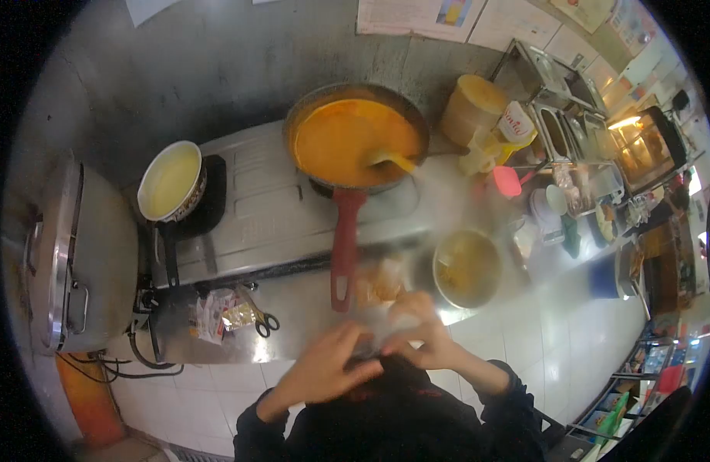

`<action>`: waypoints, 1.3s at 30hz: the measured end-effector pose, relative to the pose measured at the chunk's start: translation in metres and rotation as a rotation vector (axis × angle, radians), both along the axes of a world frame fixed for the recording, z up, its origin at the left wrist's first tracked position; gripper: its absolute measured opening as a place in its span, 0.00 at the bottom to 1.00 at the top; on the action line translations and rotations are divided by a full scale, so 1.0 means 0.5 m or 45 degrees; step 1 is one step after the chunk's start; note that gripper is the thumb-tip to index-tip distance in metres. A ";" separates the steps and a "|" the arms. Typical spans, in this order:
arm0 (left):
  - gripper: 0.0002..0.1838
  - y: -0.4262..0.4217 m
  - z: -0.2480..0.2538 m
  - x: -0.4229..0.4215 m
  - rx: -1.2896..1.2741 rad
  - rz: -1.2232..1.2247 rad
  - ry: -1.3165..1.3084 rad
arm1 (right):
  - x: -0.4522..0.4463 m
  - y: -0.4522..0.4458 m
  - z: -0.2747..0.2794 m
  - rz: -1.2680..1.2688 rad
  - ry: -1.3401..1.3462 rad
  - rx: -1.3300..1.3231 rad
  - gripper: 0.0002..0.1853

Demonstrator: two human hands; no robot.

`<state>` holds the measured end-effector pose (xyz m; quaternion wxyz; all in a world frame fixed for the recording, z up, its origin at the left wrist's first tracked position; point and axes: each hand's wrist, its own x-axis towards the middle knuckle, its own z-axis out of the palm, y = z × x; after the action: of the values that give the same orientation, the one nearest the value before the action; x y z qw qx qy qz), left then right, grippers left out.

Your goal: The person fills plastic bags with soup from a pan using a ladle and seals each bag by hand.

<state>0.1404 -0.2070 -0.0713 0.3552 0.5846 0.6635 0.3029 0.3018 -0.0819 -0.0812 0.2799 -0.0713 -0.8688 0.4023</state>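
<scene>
My left hand is in front of my body, its fingers apart and curved, with nothing clearly in it. Close beside it, my right hand has its fingers bent round a small, pale, see-through thing that is too blurred to name. Just beyond the hands a clear plastic bag with light brown contents lies on the steel counter. Above them stands a large pan with a red handle, holding orange sauce and a yellow-tipped utensil. A metal bowl with yellowish contents is right of the bag.
A small pot of pale yellow liquid sits on the stove's left. Scissors lie by opened packets. A big steel vessel stands far left. A lidded tub and a pink scoop are at the right.
</scene>
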 end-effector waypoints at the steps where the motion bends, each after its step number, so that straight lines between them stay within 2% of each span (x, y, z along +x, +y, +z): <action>1: 0.12 0.009 0.025 0.030 0.278 0.150 0.066 | 0.003 0.009 0.017 -0.004 0.009 0.017 0.06; 3: 0.10 0.022 0.042 0.041 0.571 0.301 0.132 | -0.003 0.039 0.055 -0.070 0.020 -0.270 0.05; 5: 0.07 0.044 0.055 0.025 0.526 0.246 -0.027 | -0.018 0.058 0.094 -0.079 0.142 -0.163 0.03; 7: 0.06 0.064 0.068 0.011 0.666 0.298 0.082 | -0.016 0.072 0.121 -0.193 0.015 -0.663 0.02; 9: 0.06 0.083 0.081 -0.003 0.910 0.409 0.288 | -0.027 0.096 0.116 -0.203 0.129 -0.604 0.03; 11: 0.05 0.092 0.105 -0.025 0.966 0.353 0.325 | -0.033 0.121 0.126 -0.248 0.071 -0.829 0.04; 13: 0.04 0.098 0.129 -0.063 1.023 0.296 0.362 | -0.030 0.142 0.154 -0.263 0.097 -0.879 0.04; 15: 0.07 0.108 0.149 -0.111 0.792 0.350 -0.206 | -0.028 0.169 0.172 -0.154 0.105 -0.431 0.04; 16: 0.07 0.138 0.156 -0.120 0.799 0.344 -0.203 | -0.039 0.176 0.176 -0.031 0.118 -0.264 0.05; 17: 0.09 0.180 0.156 -0.128 0.581 0.199 -0.575 | -0.052 0.173 0.178 -0.033 0.121 -0.260 0.05; 19: 0.11 0.240 0.138 -0.139 0.362 0.040 -0.934 | -0.085 0.169 0.189 0.124 0.043 0.074 0.06; 21: 0.16 0.285 0.117 -0.152 -0.096 -0.381 -0.880 | -0.098 0.176 0.201 0.088 -0.026 0.017 0.07; 22: 0.15 0.294 0.119 -0.159 -0.006 -0.391 -0.732 | -0.106 0.186 0.210 0.035 0.019 0.190 0.08; 23: 0.15 0.300 0.117 -0.168 0.000 -0.398 -0.727 | -0.113 0.197 0.216 -0.019 0.063 0.358 0.09; 24: 0.15 0.303 0.109 -0.179 0.107 -0.313 -0.826 | -0.118 0.221 0.211 -0.023 0.064 0.362 0.09; 25: 0.15 0.306 0.105 -0.190 0.212 -0.222 -0.927 | -0.120 0.260 0.195 -0.157 0.086 0.422 0.10; 26: 0.16 0.307 0.108 -0.200 0.236 -0.139 -0.969 | -0.119 0.298 0.178 -0.289 0.105 0.476 0.11; 27: 0.16 0.303 0.108 -0.209 0.235 -0.134 -0.971 | -0.116 0.332 0.167 -0.285 0.103 0.473 0.11; 29: 0.18 0.292 0.105 -0.229 0.275 0.088 -0.930 | -0.108 0.399 0.141 -0.395 -0.081 0.804 0.14; 30: 0.18 0.289 0.105 -0.243 0.271 0.095 -0.933 | -0.106 0.430 0.116 -0.388 -0.084 0.799 0.14; 32: 0.20 0.284 0.105 -0.272 0.450 0.128 -0.808 | -0.104 0.470 0.073 -0.614 -0.553 1.222 0.14; 33: 0.20 0.283 0.104 -0.282 0.448 0.130 -0.809 | -0.106 0.468 0.075 -0.612 -0.555 1.221 0.14; 35: 0.20 0.281 0.099 -0.299 0.680 0.260 -0.695 | -0.113 0.463 0.085 -0.595 -0.894 1.180 0.11; 36: 0.20 0.278 0.097 -0.307 0.680 0.266 -0.697 | -0.109 0.479 0.075 -0.589 -0.895 1.181 0.11; 39: 0.18 0.261 0.104 -0.324 0.776 0.352 -0.643 | -0.088 0.534 0.079 -0.505 -0.523 1.182 0.08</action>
<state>-0.0216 -0.0765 -0.0191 0.2735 0.4758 0.5077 0.6641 0.2577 0.1849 -0.0416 0.1770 -0.1799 -0.9618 -0.1062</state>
